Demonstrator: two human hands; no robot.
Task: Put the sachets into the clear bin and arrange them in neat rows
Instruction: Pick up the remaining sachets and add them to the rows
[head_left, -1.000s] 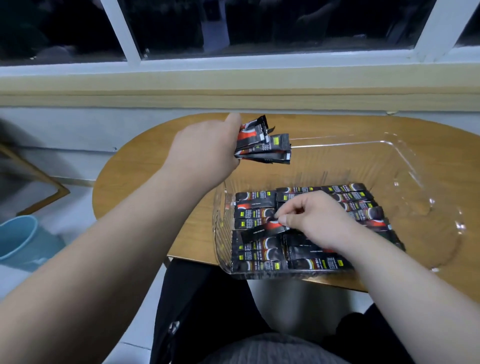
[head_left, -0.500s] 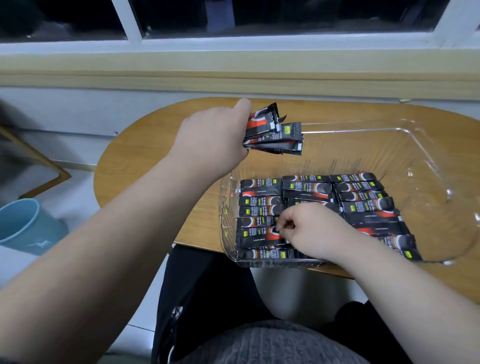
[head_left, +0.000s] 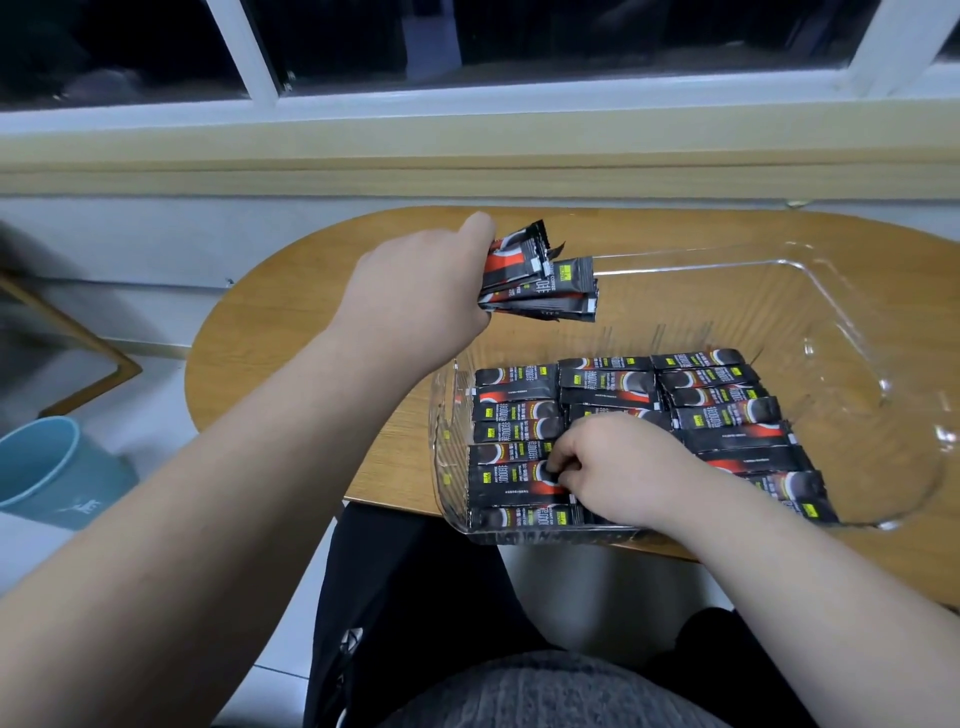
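Sachets (head_left: 613, 384): flat foil stick packs that look light, thin, bendy and probably slick. Best pinched at a crimped end or across the flat face. The laid ones fill the near half of the clear bin (head_left: 831, 270) on the surface (head_left: 291, 332), in three columns with long axes running left-right. Right hand (head_left: 628, 467): curled fingers (head_left: 563, 464) pinch the end of one left-column sachet (head_left: 511, 475). Left hand (head_left: 415, 296) is clenched round a fanned bundle (head_left: 545, 283) above the bin's far-left corner, free ends pointing right.
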